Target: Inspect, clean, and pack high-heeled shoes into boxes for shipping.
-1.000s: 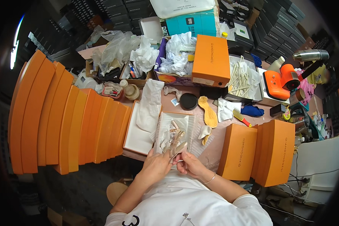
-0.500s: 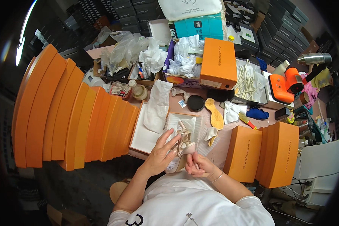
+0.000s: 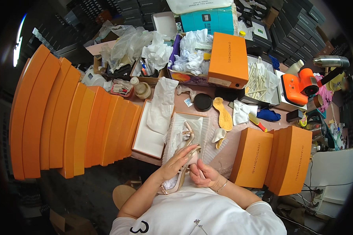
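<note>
Head view: right hand (image 3: 204, 173) has its grip closed round the heel of 1 shoe (image 3: 193, 158), just before the white shirt (image 3: 176, 207); left hand (image 3: 179, 161) lays straight fingers across it, seemingly steadying, its hold unclear, thumb hidden. Beyond, a box (image 3: 190, 115) on the bench (image 3: 225, 159) cushions a 2nd shoe (image 3: 191, 135) in paper (image 3: 200, 124).

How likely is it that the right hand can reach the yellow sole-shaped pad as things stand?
Probably yes, after letting go of the shoe that the right hand appears to hold. Nothing tall stands between that hand and the yellow sole-shaped pad, just tabletop and a small white thing.
</note>
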Available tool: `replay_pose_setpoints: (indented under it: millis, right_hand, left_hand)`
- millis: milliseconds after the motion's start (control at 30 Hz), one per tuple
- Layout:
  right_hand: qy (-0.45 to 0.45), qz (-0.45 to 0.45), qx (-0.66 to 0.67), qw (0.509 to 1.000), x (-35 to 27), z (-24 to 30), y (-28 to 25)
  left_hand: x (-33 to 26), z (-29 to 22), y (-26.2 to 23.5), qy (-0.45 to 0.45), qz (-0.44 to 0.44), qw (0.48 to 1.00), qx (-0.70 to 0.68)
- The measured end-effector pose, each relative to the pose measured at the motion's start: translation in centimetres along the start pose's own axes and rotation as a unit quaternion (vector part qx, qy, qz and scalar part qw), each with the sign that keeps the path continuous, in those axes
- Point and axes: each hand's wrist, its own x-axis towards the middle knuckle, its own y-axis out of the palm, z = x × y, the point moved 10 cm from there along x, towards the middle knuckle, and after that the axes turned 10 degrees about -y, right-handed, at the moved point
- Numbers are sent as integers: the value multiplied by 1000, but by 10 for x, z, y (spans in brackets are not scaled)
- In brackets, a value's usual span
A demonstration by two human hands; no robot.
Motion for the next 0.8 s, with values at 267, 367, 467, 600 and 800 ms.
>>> replay_pose_setpoints:
  millis: [267, 367, 467, 600, 800]
  right_hand:
    - [19, 5, -59, 998, 5, 3, -11]
    - [20, 13, -69, 997, 8, 5, -5]
    - [18, 12, -76, 997, 9, 5, -4]
    - [16, 1, -58, 998, 10, 3, -5]
    - [17, -42, -65, 997, 11, 3, -16]
  left_hand:
    - [-10, -12, -8, 1, -94, 992, 88]
    - [-13, -18, -9, 1, -114, 988, 106]
    - [-14, -17, -10, 7, -118, 988, 96]
    - [-12, -15, -12, 23, -113, 990, 76]
    - [-9, -5, -16, 2, -112, 993, 32]
